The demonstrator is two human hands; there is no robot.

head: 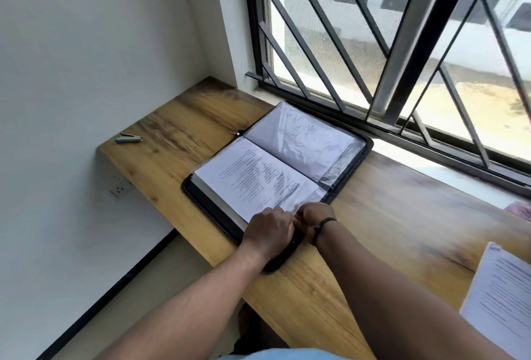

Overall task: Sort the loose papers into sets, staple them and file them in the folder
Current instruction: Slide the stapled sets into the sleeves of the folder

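Landmark: the folder (275, 170), a black zip case, is laid open on the wooden counter (178, 135), close under the barred window (402, 43).
Step in hand: filing is judged to be under way; a printed set (253, 178) is seen inside the clear sleeve (304, 141) on the folder's near-left leaf, and its near edge is being worked at by both hands.
Left hand: the left hand (268, 230) is laid at the folder's near corner, knuckles up, with the fingers curled down onto the edge of the sleeve; a pinch is judged likely.
Right hand: the right hand (314, 220), with a dark band at the wrist, is set touching the left; its fingers are bunched at the same sleeve edge, and what exactly is pinched cannot be told because the fingertips are hidden.
Far leaf of folder: a further sleeve with a pale sheet inside is seen, crinkled and catching window glare.
Stapler: the stapler (129, 138) is left lying on the counter well to the left of the folder, near the wall, and is touched by neither hand.
Remaining papers: a printed stack (500, 299) is lying on the counter well to the right of the folder, partly cut off by the picture's edge; whether it is stapled cannot be told.
Next move, as judged: the set is to be seated fully and squarely in the sleeve, with the plastic mouth held apart so no corner is creased; after that the stack on the right is to be fetched.
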